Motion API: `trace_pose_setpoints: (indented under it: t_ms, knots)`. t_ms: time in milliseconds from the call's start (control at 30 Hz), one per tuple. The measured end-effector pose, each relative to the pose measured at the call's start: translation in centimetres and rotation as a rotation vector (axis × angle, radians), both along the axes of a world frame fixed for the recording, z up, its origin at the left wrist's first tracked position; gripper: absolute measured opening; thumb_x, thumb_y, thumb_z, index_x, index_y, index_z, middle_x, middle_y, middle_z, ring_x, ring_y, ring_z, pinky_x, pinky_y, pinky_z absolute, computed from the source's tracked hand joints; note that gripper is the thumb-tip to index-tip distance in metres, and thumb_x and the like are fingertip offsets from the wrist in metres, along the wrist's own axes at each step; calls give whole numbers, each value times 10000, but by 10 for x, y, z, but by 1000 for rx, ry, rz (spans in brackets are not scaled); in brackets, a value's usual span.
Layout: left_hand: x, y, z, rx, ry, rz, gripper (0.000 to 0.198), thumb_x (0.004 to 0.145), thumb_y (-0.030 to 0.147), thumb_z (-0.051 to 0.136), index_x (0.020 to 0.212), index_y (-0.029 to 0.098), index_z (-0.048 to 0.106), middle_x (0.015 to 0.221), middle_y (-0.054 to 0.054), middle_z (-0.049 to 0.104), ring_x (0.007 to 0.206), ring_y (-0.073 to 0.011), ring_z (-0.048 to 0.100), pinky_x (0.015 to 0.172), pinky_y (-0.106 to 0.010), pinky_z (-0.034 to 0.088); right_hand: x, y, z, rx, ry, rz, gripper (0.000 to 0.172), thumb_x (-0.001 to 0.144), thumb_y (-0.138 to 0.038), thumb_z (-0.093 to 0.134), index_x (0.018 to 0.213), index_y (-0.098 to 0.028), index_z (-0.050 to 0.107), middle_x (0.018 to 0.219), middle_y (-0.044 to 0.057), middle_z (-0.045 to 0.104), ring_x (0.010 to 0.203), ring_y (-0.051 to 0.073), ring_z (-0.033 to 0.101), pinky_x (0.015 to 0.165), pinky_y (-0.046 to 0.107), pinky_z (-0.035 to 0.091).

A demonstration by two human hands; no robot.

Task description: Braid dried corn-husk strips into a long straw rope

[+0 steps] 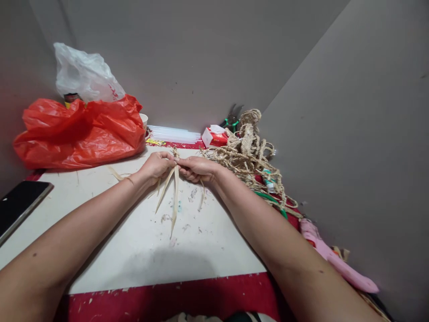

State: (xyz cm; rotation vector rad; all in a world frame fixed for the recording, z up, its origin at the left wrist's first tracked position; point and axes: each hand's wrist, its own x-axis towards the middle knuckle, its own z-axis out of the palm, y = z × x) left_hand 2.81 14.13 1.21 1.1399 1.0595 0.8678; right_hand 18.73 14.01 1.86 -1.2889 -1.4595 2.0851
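My left hand [157, 166] and my right hand [196, 167] meet over the far part of a white board [140, 255]. Between their closed fingertips are pale, flat straw strips [175, 192], whose loose ends hang down toward me. A short knotted or braided piece of the same straw [175, 152] shows just beyond the fingertips. Another thin strip dangles below my right hand. The exact grip of each finger is partly hidden by the hands themselves.
A heap of braided straw rope [248, 156] lies at right, with green-handled pliers [232, 121] and a tissue box [214, 136] behind. A pink glue gun [338, 259] is near my right forearm. A red plastic bag [83, 132] and a phone [23, 205] are left. Grey walls enclose the table.
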Motion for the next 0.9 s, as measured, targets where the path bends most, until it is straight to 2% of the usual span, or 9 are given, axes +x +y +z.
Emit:
trace_pose_setpoints:
  t_ms: [167,267,400,500,600,733,900]
  knots:
    - [-1,1,-3,117,94,18,87,604,140,603,646,162,531,367,82,379,332,-30,241,394,-207,118,6,3,-4,-48,106,5,385,866,-441,486,619,-167,379,434,-111,203,333,17,119,305,116,113]
    - [-2,0,-4,147,100,28,104,591,174,632,645,155,546,387,82,403,338,-26,259,396,-204,137,7,1,-5,-53,178,-18,272,854,-323,518,662,-144,447,440,-112,216,342,16,136,320,109,133]
    - [-6,3,-6,118,73,8,131,570,202,659,646,144,568,422,72,447,341,-24,276,387,-203,154,2,-3,-3,-47,189,-48,180,820,-266,536,754,-99,545,433,-119,209,349,17,126,323,115,118]
    - [-10,6,-5,62,61,-3,158,543,199,683,646,141,579,423,65,460,336,-23,266,380,-205,137,-4,-6,-2,8,132,-85,189,804,-278,544,729,-105,556,405,-120,204,337,19,120,317,126,105]
    - [-12,7,-2,7,55,-28,150,538,177,691,632,137,581,404,69,432,335,-19,250,377,-203,117,-11,-8,-5,102,-10,-153,249,780,-286,543,588,-140,479,371,-104,234,311,17,135,303,143,95]
    - [-12,6,0,7,99,-65,59,625,154,613,624,133,558,422,54,440,332,-21,271,366,-194,116,-18,-9,-11,201,-127,-274,276,743,-265,534,518,-159,415,364,-86,271,292,20,179,287,159,107]
    - [-9,-3,10,129,228,-127,84,715,123,486,656,139,545,472,24,510,332,-39,327,356,-183,216,-19,-10,-6,46,45,-281,135,741,-204,487,637,-128,527,372,-113,203,310,23,114,290,148,98]
